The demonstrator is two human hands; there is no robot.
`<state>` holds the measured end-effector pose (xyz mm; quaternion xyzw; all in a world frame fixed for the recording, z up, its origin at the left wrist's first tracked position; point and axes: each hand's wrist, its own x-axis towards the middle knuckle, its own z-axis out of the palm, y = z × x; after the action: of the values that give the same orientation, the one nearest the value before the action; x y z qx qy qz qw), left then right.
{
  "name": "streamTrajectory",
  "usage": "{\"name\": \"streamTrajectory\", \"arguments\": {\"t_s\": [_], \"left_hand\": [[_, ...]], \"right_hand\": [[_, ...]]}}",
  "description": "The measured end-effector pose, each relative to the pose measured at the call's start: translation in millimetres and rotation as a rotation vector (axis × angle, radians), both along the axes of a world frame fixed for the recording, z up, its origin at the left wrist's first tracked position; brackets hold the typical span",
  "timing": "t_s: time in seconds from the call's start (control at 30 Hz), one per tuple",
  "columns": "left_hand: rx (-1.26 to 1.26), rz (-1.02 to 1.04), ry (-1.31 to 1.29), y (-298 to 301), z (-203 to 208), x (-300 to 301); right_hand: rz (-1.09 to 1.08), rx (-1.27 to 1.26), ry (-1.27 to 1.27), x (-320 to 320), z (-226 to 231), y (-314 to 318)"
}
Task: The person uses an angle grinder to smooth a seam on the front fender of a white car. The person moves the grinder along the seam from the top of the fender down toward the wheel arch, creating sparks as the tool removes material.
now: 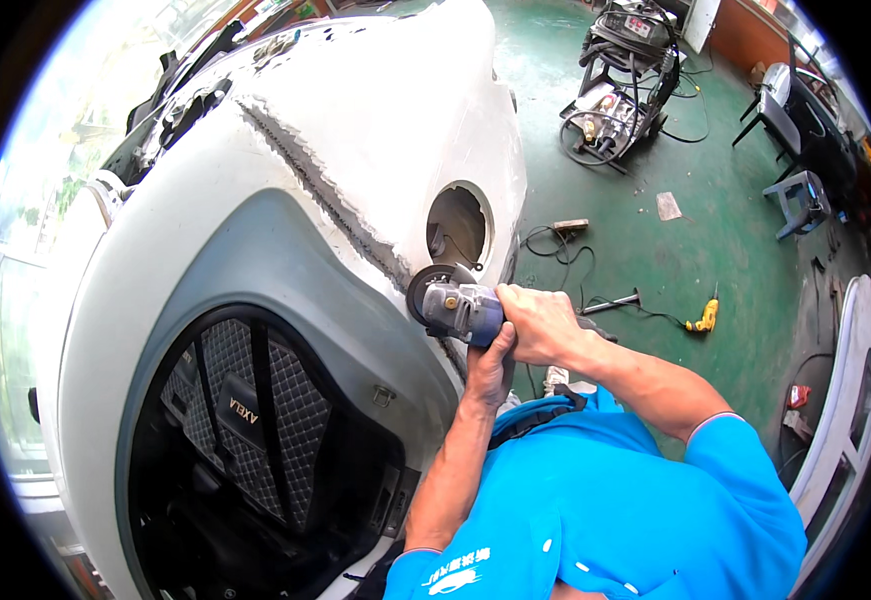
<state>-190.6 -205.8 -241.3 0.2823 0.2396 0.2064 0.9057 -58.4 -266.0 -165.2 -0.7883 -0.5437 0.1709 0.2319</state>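
An angle grinder [467, 308] with a dark round disc [421, 290] is held in both hands against the side of a white car body [375, 110]. My right hand [543, 322] wraps round its body from above. Below it, my left hand [491, 368] grips the tool from underneath, thumb up. The disc is at the lower part of a rough, ground-down seam [325, 195] in the panel; whether it touches the metal I cannot tell. Just beyond the grinder is a round filler opening [457, 226] with a dark inside.
Nearer me, the car's door opening [255, 420] shows a quilted dark seat cover. On the green floor lie a yellow power tool [703, 314], cables and a power strip [570, 225]. A wheeled machine cart [620, 90], a stool [798, 203] and a white panel [845, 400] stand right.
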Motion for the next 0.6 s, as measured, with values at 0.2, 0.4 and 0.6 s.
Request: {"name": "streamTrajectory", "arguments": {"t_s": [0.2,0.4,0.6], "left_hand": [[0.018,-0.023,-0.025,7,3,6],[0.060,-0.041,-0.006,9,-6,9],[-0.086,-0.048,0.140,-51,-17,-8]], "right_hand": [[-0.013,0.032,0.010,5,1,2],[-0.026,0.045,0.052,7,1,2],[-0.034,-0.139,0.205,1,-37,-51]]}}
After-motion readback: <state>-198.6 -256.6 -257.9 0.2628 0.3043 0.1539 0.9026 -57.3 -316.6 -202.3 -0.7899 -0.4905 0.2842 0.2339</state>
